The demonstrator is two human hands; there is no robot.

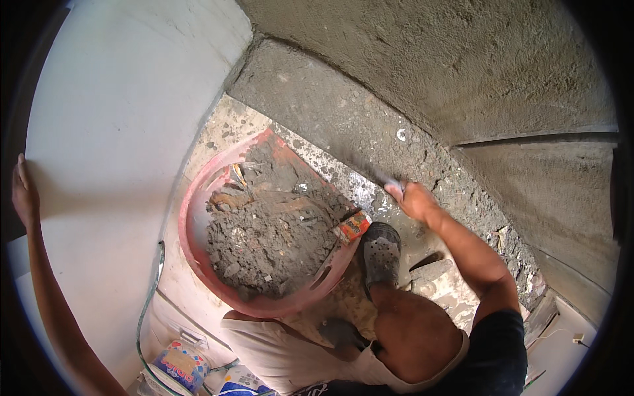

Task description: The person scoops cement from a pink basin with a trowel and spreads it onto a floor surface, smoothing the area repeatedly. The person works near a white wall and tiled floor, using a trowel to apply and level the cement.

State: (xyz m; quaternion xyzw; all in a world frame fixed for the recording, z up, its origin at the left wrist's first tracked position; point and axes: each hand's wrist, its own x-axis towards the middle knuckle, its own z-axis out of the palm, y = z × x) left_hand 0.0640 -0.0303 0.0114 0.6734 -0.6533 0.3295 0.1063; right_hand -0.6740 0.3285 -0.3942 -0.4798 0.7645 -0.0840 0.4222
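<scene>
My right hand (416,200) is closed around a hand tool (388,178) held low over the floor edge. Its far end is smeared by motion, so its exact kind cannot be made out. Just left of it stands a round pinkish-red tub (187,228), heaped with grey rubble and crumbled mortar (271,231). A crumpled orange-red packet (354,226) lies at the tub's right rim. At the far left, my left hand (25,197) rests at the edge of a smooth white panel (125,132), fingers stretched out and holding nothing.
Rough grey plaster covers the wall (475,59) on the right. Loose debris (482,198) lines its foot. My grey clog (382,254) stands beside the tub. A green hose (150,297) and printed bags (181,364) are at lower left.
</scene>
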